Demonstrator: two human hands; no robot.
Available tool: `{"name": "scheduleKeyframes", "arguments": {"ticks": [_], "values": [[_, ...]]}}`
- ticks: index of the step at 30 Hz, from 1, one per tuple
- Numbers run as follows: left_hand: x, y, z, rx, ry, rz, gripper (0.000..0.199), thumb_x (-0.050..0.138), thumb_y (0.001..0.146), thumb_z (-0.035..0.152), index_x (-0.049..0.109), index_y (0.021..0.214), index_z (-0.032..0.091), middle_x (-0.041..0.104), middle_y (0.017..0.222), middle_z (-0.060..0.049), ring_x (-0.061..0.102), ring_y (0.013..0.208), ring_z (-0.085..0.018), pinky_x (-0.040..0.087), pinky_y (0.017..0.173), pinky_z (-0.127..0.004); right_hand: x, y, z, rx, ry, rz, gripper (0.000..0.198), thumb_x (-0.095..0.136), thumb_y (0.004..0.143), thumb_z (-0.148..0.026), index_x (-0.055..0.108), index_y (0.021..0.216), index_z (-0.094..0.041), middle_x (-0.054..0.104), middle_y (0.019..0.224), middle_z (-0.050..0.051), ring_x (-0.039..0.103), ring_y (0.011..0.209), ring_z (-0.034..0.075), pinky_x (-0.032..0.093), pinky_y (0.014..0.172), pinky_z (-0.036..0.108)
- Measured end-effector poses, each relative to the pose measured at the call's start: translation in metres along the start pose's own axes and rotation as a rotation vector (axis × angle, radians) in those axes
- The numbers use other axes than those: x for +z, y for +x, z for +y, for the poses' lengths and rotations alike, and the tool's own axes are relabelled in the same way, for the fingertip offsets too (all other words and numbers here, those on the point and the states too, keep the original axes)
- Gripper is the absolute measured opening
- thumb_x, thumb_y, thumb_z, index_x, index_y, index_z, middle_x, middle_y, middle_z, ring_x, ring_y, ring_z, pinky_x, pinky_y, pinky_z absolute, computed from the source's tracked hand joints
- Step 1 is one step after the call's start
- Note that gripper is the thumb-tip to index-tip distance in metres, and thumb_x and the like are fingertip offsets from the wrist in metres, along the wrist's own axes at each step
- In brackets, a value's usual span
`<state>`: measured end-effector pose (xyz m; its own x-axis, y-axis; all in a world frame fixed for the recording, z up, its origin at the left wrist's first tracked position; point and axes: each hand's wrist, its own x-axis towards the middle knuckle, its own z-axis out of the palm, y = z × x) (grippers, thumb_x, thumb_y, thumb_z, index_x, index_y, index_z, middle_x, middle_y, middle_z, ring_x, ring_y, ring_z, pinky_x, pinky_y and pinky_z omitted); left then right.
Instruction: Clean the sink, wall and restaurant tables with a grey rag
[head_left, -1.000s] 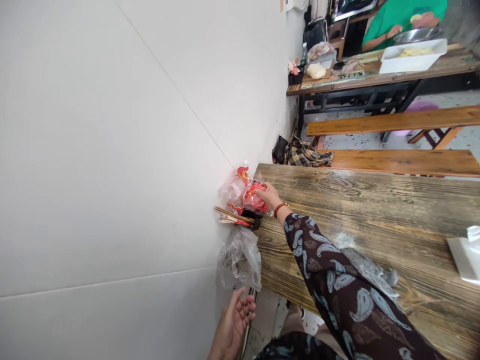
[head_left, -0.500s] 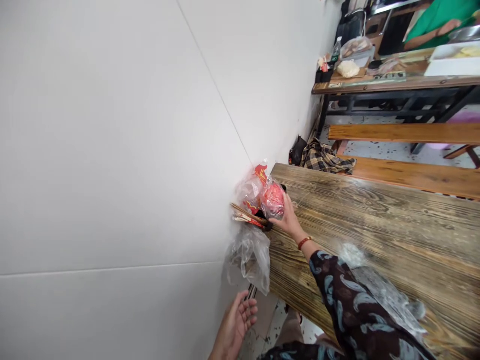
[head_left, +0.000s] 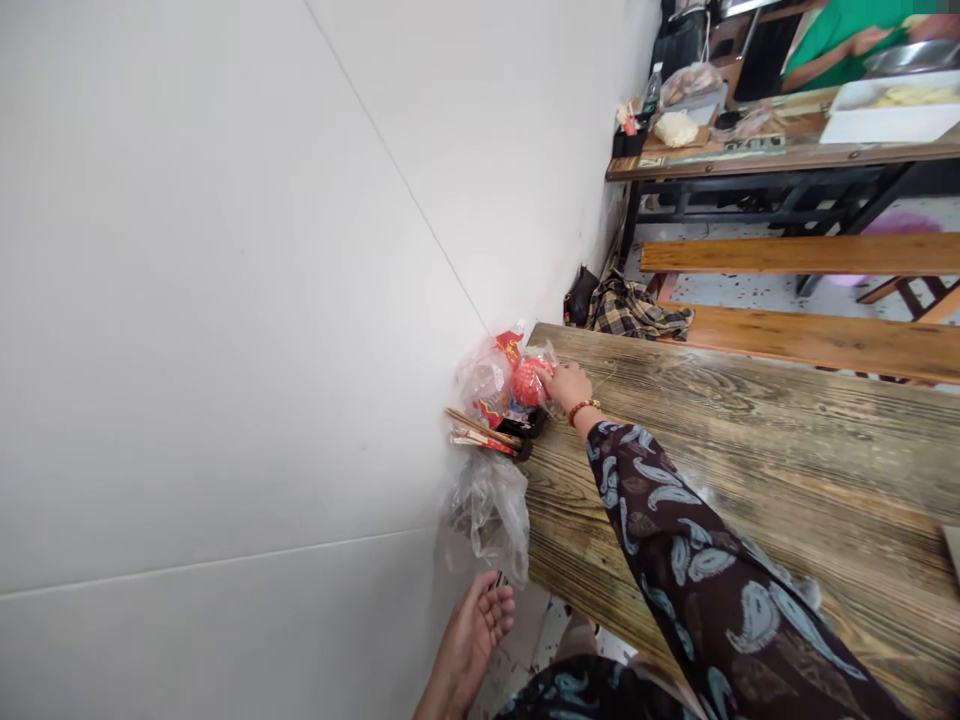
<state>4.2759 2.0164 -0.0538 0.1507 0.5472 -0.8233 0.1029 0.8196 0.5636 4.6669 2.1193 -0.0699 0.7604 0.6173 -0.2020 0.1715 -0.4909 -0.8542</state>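
My right hand (head_left: 568,386) is at the far left corner of the wooden table, its fingers closed on the clear plastic bag (head_left: 553,358) around a red, bumpy round thing (head_left: 529,382). Right beside it lies a crumpled clear bag with red and gold print (head_left: 484,375). Under these sits a black holder (head_left: 525,425), with chopsticks and paper-wrapped sticks (head_left: 480,436) pointing to the wall. Low in the view my left hand (head_left: 480,625) is open, palm turned sideways and fingers loosely curled, with nothing in it. Just above it, a thin clear bag (head_left: 491,510) hangs over the table's edge.
The wooden table (head_left: 787,450) reaches to the right; a white wall (head_left: 225,300) borders its left end. Beyond are wooden benches (head_left: 810,335), a plaid cloth (head_left: 637,308) and another table holding a white tub (head_left: 885,115). A person in green (head_left: 832,50) works there.
My right hand has shifted from spreading over the red thing to gripping at its right side. The red thing sits slightly higher against the printed bag. My left hand stays nearly still.
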Motion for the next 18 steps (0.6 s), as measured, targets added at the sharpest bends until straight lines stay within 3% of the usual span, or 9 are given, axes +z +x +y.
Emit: {"name": "scheduleKeyframes", "arguments": {"ticks": [3,6,8,10,12,14,16,18], "values": [[0.005,-0.005,-0.002,0.019,0.018,-0.005,0.029,0.066,0.089,0.033,0.059,0.11,0.015,0.074,0.086,-0.009,0.07,0.071,-0.016,0.055,0.066,-0.028,-0.011,0.003,0.002,-0.015,0.094,0.011,0.057,0.066,0.084,-0.059,0.068,0.119,-0.015,0.066,0.125,0.02,0.06,0.119,0.034,0.046,0.103,0.046],[0.003,-0.009,-0.007,0.054,0.045,0.008,0.033,0.07,0.085,0.036,0.061,0.109,0.016,0.074,0.087,-0.009,0.07,0.073,-0.017,0.055,0.068,-0.029,-0.025,-0.028,0.041,-0.033,0.2,0.054,0.071,0.048,0.092,-0.063,0.049,0.144,-0.015,0.061,0.136,0.019,0.064,0.115,0.027,0.052,0.097,0.039],[-0.001,-0.008,-0.008,0.16,0.108,0.069,0.038,0.072,0.082,0.042,0.061,0.108,0.017,0.073,0.087,-0.009,0.069,0.074,-0.018,0.054,0.068,-0.03,-0.041,-0.072,0.093,-0.091,0.235,0.111,0.08,0.045,0.091,-0.068,0.04,0.15,-0.013,0.056,0.142,0.022,0.065,0.113,0.027,0.054,0.095,0.042],[-0.005,-0.003,-0.004,0.359,0.253,0.195,0.044,0.072,0.079,0.046,0.061,0.111,0.018,0.072,0.092,-0.009,0.068,0.081,-0.021,0.054,0.073,-0.032,-0.067,-0.128,0.155,-0.195,0.132,0.159,0.085,0.05,0.086,-0.072,0.042,0.149,-0.016,0.055,0.142,0.021,0.064,0.115,0.03,0.053,0.098,0.049],[-0.008,0.007,0.006,0.592,0.465,0.332,0.053,0.076,0.075,0.042,0.059,0.119,0.018,0.068,0.112,-0.013,0.066,0.103,-0.025,0.051,0.091,-0.038,-0.103,-0.188,0.216,-0.264,-0.097,0.181,0.081,0.05,0.087,-0.07,0.042,0.15,-0.019,0.054,0.144,0.02,0.056,0.127,0.035,0.048,0.105,0.056],[-0.008,0.022,0.021,0.77,0.677,0.41,0.075,0.081,0.068,0.036,0.051,0.133,0.016,0.055,0.138,-0.02,0.054,0.127,-0.032,0.041,0.109,-0.046,-0.139,-0.242,0.267,-0.258,-0.294,0.202,0.08,0.05,0.088,-0.067,0.037,0.154,-0.023,0.052,0.146,0.019,0.051,0.134,0.04,0.045,0.107,0.061],[-0.004,0.039,0.035,0.834,0.834,0.39,0.096,0.086,0.06,0.03,0.042,0.142,0.011,0.037,0.155,-0.026,0.032,0.147,-0.038,0.025,0.12,-0.049,-0.162,-0.287,0.305,-0.207,-0.418,0.237,0.081,0.052,0.086,-0.067,0.03,0.157,-0.035,0.047,0.152,0.018,0.05,0.133,0.045,0.049,0.097,0.065],[0.008,0.056,0.042,0.774,0.884,0.334,0.11,0.088,0.056,0.028,0.032,0.148,0.008,0.022,0.162,-0.029,0.015,0.153,-0.04,0.015,0.123,-0.051,-0.165,-0.319,0.328,-0.184,-0.481,0.256,0.083,0.051,0.083,-0.068,0.023,0.157,-0.043,0.042,0.156,0.017,0.049,0.132,0.049,0.05,0.086,0.07]]}}
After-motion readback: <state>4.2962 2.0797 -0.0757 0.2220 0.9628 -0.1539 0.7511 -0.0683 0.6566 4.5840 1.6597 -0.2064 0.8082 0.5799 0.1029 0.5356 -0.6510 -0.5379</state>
